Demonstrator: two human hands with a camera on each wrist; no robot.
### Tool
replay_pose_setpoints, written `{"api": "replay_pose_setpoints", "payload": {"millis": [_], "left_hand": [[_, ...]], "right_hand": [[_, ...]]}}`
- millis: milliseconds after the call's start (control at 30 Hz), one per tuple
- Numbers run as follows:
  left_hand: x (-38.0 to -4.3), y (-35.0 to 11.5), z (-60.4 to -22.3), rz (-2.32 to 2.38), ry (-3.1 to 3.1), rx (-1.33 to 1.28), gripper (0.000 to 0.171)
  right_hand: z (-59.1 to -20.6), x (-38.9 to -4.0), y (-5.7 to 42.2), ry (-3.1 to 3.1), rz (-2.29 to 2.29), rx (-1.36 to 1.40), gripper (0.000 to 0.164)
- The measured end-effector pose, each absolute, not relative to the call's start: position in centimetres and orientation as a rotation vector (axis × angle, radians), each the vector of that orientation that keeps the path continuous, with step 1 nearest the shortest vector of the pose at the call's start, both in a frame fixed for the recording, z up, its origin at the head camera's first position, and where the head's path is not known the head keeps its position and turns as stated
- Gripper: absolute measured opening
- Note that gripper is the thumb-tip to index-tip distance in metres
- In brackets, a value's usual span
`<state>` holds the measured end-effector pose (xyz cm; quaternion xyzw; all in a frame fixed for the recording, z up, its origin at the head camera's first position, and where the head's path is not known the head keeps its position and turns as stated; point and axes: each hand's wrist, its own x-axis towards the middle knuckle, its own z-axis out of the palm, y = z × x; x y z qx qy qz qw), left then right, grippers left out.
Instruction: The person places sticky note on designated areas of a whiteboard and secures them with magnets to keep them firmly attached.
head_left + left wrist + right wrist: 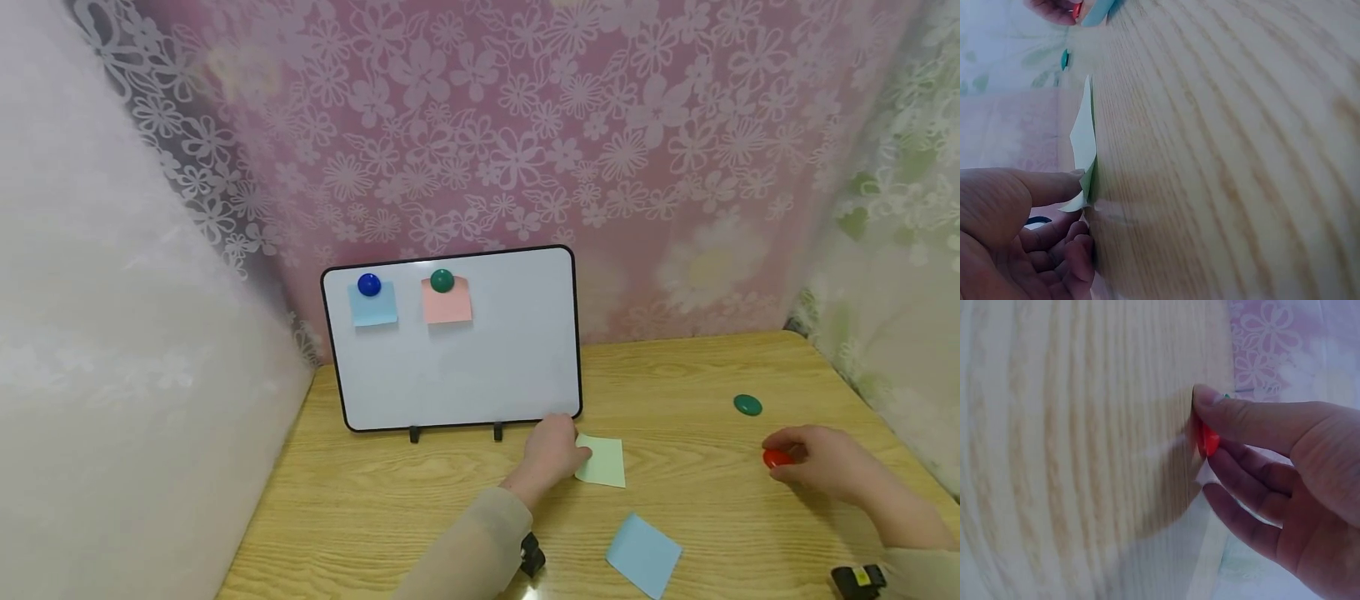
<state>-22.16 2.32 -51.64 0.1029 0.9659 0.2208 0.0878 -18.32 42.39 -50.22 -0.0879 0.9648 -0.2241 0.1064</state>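
My left hand (553, 454) pinches the left edge of a pale green sticky note (603, 462) just in front of the whiteboard's lower right corner. In the left wrist view the note (1085, 134) bends up between thumb and fingers, close to the wooden surface. On the right, my right hand (828, 462) holds a round red magnet (777, 458) between thumb and fingers. The right wrist view shows this red magnet (1210, 440) at the tabletop, partly covered by the thumb. A green magnet (747, 405) lies on the table beyond the right hand.
A whiteboard (517, 350) stands on small black feet. On it, a blue magnet (369, 285) holds a blue note (373, 310), and a green magnet (442, 281) holds a pink note (448, 307). Another blue sticky note (643, 556) lies near the table's front.
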Motion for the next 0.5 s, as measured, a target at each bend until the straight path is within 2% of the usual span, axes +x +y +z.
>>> {"api": "replay_pose_setpoints", "payload": {"millis": [100, 300, 500], "left_hand": [[-22.3, 2.22, -51.69, 0.671, 2.872, 0.306, 0.052], [-22.57, 1.98, -51.82, 0.676, 2.866, 0.312, 0.036], [-22.74, 1.94, -52.29, 0.704, 2.864, 0.324, 0.049]], "right_hand": [[-50.17, -18.42, 42.37, 2.847, -0.657, -0.245, 0.046], [-50.28, -18.41, 42.24, 2.879, -0.609, -0.224, 0.05], [-50.3, -18.07, 41.98, 2.906, -0.574, -0.209, 0.049]]}}
